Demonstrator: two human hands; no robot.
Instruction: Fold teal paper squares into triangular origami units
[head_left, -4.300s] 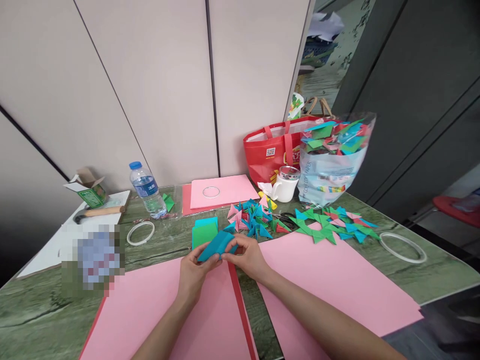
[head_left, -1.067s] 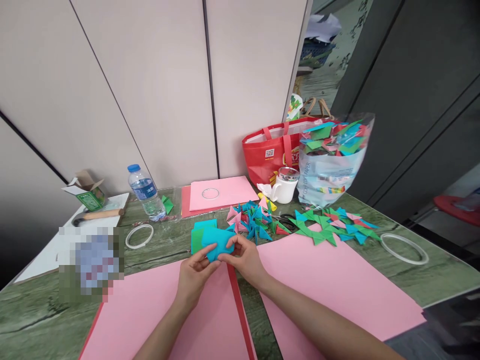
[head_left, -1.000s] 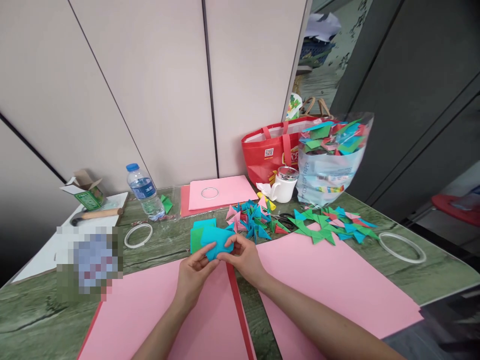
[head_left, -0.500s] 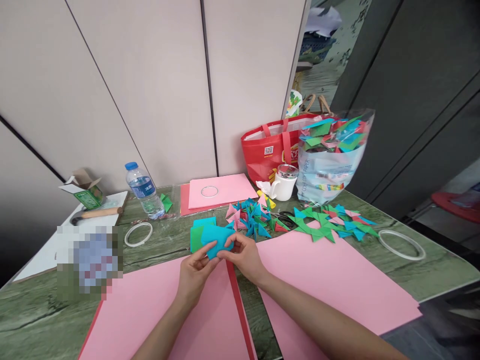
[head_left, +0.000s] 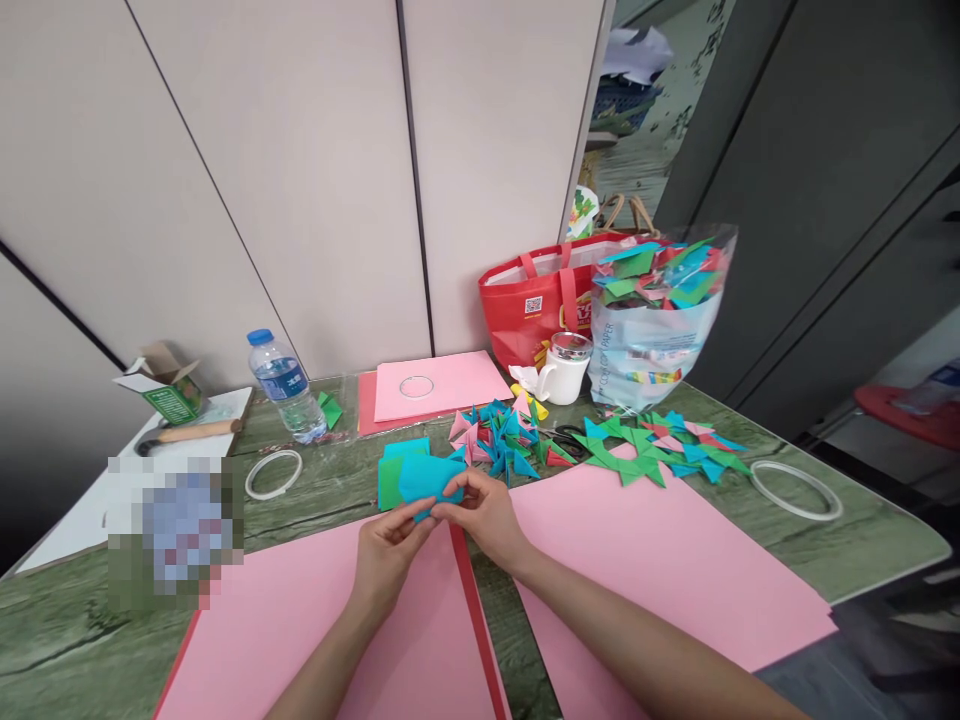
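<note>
A blue sheet of paper [head_left: 427, 478] is held between my two hands, above the near edge of the pink sheets [head_left: 330, 620]. My left hand [head_left: 390, 545] pinches its lower edge, thumb and fingers pressed together. On its right side, my right hand [head_left: 484, 515] grips the paper between thumb and forefinger. Just behind it lie small green and blue paper squares [head_left: 391, 482], partly covered by the held sheet. To the right of them is a heap of folded paper pieces [head_left: 504, 440] in blue, pink, green and red.
Folded paper rings [head_left: 626, 455] rest by a second pink stack [head_left: 645, 570]. White hoops [head_left: 796, 490] lie at the right and left. Behind stand a water bottle [head_left: 289, 385], a white mug [head_left: 566, 372], a red bag [head_left: 517, 315] and a filled plastic bag [head_left: 652, 345]. A hammer [head_left: 191, 430] lies left.
The fingers of my left hand have straightened and shifted along the blue paper's lower edge. Both hands still hold the paper in nearly the same place; the view has shifted slightly.
</note>
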